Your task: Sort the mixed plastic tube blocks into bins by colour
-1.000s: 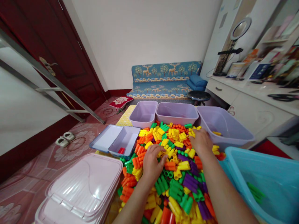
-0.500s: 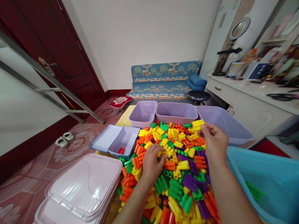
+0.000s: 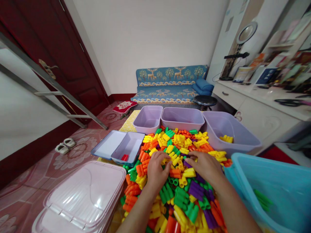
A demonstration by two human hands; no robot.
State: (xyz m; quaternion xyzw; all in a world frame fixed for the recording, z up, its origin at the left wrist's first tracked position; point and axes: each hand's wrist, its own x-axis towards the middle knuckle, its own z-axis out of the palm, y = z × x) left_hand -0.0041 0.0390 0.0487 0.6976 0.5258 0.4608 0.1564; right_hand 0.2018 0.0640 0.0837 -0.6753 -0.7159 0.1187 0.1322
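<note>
A heap of plastic tube-shaped building blocks (image 3: 181, 197) in yellow, orange, green and purple spreads before me. My left hand (image 3: 157, 166) rests on the heap, fingers loosely bent and thumb apart, by some yellow blocks. Over the middle of the pile is my right hand (image 3: 205, 165), its fingers spread close to yellow and purple pieces, with nothing visible in its grasp. A yellow block (image 3: 226, 139) lies inside the right purple bin (image 3: 245, 145). Green pieces (image 3: 262, 200) lie in the large blue tub (image 3: 289, 181), right of my right forearm.
Two more purple bins, left (image 3: 148, 128) and middle (image 3: 182, 125), stand behind the heap. A smaller lidded box (image 3: 132, 145) at left holds red pieces. Stacked clear lids (image 3: 85, 191) sit at front left. A blue sofa (image 3: 167, 87) and black stool (image 3: 205, 100) are beyond.
My right hand has let go of a yellow block, which now lies in the right purple bin, and has moved left and down to the heap. My left hand has hardly moved.
</note>
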